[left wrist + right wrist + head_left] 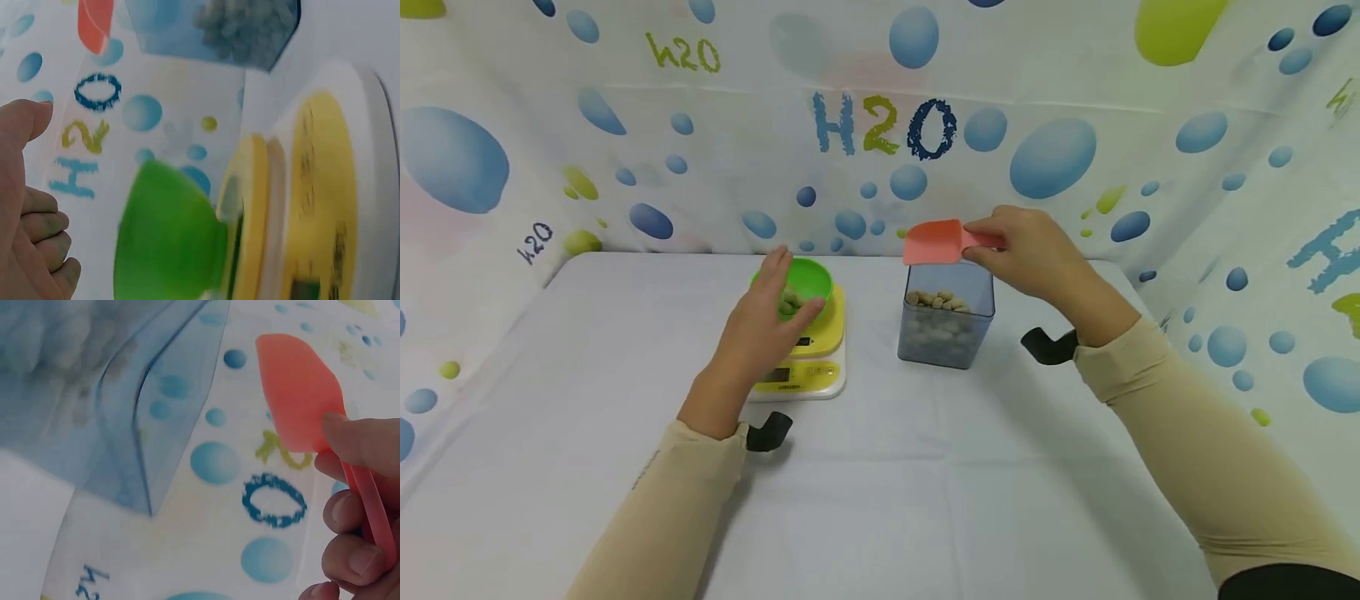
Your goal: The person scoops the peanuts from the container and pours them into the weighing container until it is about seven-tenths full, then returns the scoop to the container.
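Observation:
My right hand (1028, 250) grips the handle of a coral-red scoop (932, 242), held over the far rim of a bluish see-through container (942, 337). Tan nugget-like pieces (938, 300) fill part of that container. In the right wrist view, thumb and fingers wrap the scoop (300, 394). My left hand (757, 321) hovers beside a green bowl (815, 275), fingers extended and holding nothing. More tan pieces (790, 302) lie in the bowl, which stands on a yellow and white kitchen scale (808, 375). The left wrist view shows the green bowl (169, 231) from the side.
A white cloth (880, 492) covers the table. Behind it hangs a white curtain (737, 150) with blue and green drops and H2O lettering. Black wrist mounts (769, 432) stick out from both sleeves. The container stands to the right of the scale, with a gap between them.

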The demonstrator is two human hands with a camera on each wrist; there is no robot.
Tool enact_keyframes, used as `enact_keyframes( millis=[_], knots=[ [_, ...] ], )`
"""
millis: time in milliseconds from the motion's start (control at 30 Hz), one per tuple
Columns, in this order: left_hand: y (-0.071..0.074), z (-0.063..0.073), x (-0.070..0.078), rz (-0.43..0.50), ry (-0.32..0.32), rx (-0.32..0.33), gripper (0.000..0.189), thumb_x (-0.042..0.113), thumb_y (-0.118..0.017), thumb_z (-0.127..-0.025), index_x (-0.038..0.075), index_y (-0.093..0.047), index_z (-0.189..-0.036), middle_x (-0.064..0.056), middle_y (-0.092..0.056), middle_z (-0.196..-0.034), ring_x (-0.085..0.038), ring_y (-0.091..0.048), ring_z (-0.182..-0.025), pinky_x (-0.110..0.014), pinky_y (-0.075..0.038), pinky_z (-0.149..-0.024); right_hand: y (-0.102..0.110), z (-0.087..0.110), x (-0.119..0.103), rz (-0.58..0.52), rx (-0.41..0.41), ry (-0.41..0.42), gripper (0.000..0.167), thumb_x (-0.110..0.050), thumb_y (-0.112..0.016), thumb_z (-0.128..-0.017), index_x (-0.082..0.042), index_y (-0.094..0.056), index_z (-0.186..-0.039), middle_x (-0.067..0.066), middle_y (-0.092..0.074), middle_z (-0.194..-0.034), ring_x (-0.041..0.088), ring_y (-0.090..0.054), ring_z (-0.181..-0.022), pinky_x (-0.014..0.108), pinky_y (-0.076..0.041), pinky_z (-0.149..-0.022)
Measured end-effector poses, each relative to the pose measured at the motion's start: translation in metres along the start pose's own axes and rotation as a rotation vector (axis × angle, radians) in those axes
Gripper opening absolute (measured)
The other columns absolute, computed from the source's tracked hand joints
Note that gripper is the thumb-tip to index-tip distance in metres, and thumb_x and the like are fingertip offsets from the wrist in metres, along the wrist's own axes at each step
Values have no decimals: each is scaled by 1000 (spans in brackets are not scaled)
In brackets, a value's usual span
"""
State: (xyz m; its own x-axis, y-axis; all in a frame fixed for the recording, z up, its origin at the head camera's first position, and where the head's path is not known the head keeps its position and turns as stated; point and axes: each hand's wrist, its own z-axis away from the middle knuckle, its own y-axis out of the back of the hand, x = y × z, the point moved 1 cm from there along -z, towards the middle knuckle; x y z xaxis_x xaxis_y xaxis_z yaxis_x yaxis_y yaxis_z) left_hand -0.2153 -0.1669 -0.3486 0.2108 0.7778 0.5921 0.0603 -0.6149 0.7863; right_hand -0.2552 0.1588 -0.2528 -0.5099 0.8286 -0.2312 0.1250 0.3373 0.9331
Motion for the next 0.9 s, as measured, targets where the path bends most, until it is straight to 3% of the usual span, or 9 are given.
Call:
enact_keyframes(
  millis=[167,400,500,667,900],
  knots=[
    [-21,-10,32,8,-100,-36,83,60,-49,-96,17,-16,-159,3,-9,-166,-20,-11,-153,-53,-21,-121,11,17,13,102,-25,50,32,-22,-68,-93,-7,-71,-122,8,-59,-83,22,-51,-71,32,-42,-61],
    [-61,-23,64,42,-193,-93,71,51,-47,-101,18,-22,-158,2,-17,-165,-17,-19,-152,-44,-26,-121,4,28,7,418,71,303,21,-10,-73,-87,-15,-78,-106,5,-60,-73,22,-54,-60,33,-36,-52],
    [-71,-25,68,58,-199,-105,66,47,-46,-102,19,-24,-158,1,-22,-164,-17,-21,-151,-43,-27,-121,-5,27,-2,563,2,356,23,-8,-71,-87,-17,-77,-107,5,-64,-80,25,-61,-70,37,-41,-57],
    [-80,-24,72,74,-203,-87,61,43,-44,-104,15,-30,-156,-2,-30,-161,-18,-29,-148,-41,-30,-119,-11,22,-13,736,-104,364,26,-10,-77,-83,-16,-77,-108,5,-66,-90,25,-61,-78,39,-48,-67],
    [-86,-26,74,74,-257,-37,57,40,-47,-104,15,-36,-153,-1,-33,-160,-18,-33,-146,-40,-33,-118,-19,16,-18,765,-258,315,19,-17,-84,-77,-16,-78,-95,3,-67,-90,25,-60,-82,39,-49,-73]
  ],
)
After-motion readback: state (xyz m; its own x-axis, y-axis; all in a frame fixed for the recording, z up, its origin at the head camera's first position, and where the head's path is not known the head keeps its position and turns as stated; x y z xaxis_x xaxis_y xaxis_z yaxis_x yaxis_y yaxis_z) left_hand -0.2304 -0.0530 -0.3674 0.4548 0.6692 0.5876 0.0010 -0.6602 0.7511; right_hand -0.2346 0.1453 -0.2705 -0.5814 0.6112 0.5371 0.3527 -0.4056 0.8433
